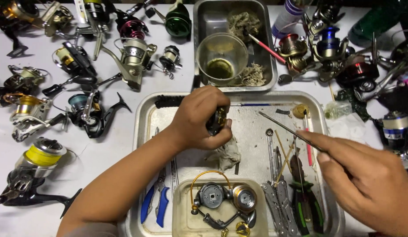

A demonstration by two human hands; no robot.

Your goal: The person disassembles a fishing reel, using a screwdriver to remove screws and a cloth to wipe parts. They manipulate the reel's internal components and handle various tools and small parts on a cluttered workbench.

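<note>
Cluttered white bench (125, 145), metal tray (252, 127): black-gold reel part (217, 120) clenched in left hand (197, 120), thin pick (287, 129) pinched by right hand (366, 184), easily slipped and scratched tbh.

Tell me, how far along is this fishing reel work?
Done: one reel lies in pieces in the small tub. In hand: the left hand grips a black-and-gold reel part while the right hand holds a thin metal tool. Left: whole reels lie around the tray.

Bare hands (199, 118), no sleeves
</note>
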